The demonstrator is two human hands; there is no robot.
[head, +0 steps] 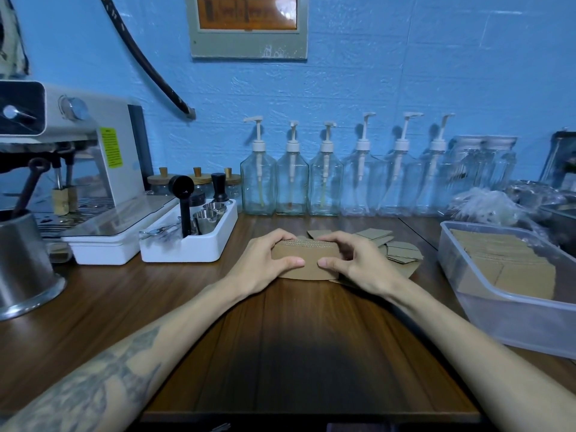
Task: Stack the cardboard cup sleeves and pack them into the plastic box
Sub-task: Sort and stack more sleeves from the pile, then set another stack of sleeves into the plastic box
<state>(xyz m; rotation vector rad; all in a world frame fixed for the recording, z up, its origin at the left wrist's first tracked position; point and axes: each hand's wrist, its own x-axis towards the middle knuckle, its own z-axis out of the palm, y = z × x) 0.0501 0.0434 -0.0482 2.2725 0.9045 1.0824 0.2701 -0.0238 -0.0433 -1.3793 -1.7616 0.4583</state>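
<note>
We see a stack of cardboard cup sleeves (307,267) standing on edge on the wooden table (299,332), clasped between both hands. Our left hand (265,263) curls round its left end, our right hand (355,265) round its right. Loose sleeves (402,251) lie just behind; the plastic box (511,319), partly filled, sits to the right.

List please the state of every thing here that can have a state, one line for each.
Stack of sleeves: gripped at both ends, on the table.
Left hand: curled round the stack.
Right hand: curled round the stack.
Loose sleeves: scattered flat behind the stack.
Plastic box: open, partly filled with sleeves.
Pump bottles: upright, apparently empty.
</note>
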